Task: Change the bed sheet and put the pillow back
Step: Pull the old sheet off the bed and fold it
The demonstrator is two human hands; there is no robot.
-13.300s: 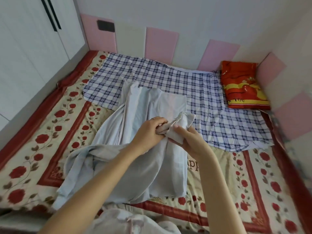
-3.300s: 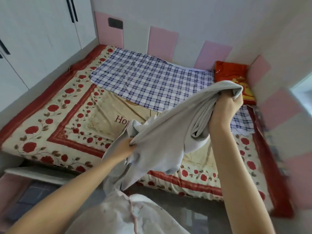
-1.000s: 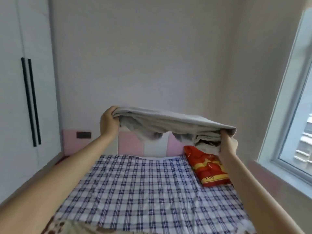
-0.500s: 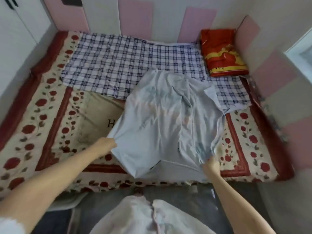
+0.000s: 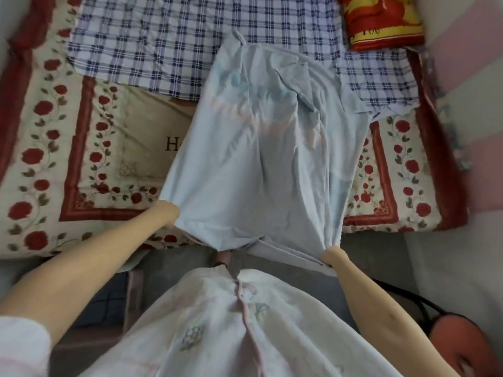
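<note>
A pale blue sheet (image 5: 261,159) lies spread in a long strip down the middle of the bed, reaching from the foot edge to the checked cloth. My left hand (image 5: 170,213) grips its near left corner; the fingers are hidden under the cloth. My right hand (image 5: 333,253) grips the near right corner, gathered into a tight bunch, fingers also hidden. A red and yellow pillow (image 5: 381,21) lies at the far right of the bed.
A blue checked cloth (image 5: 163,44) covers the far part of the bed. A cream quilt with red roses (image 5: 68,159) lies under everything. Pink padded wall panels (image 5: 468,104) line the right side. An orange object (image 5: 462,346) sits on the floor at lower right.
The sheet was flung out from head height and has come down flat on the bed. Both hands have dropped to the foot edge and pulled the near corners towards me.
</note>
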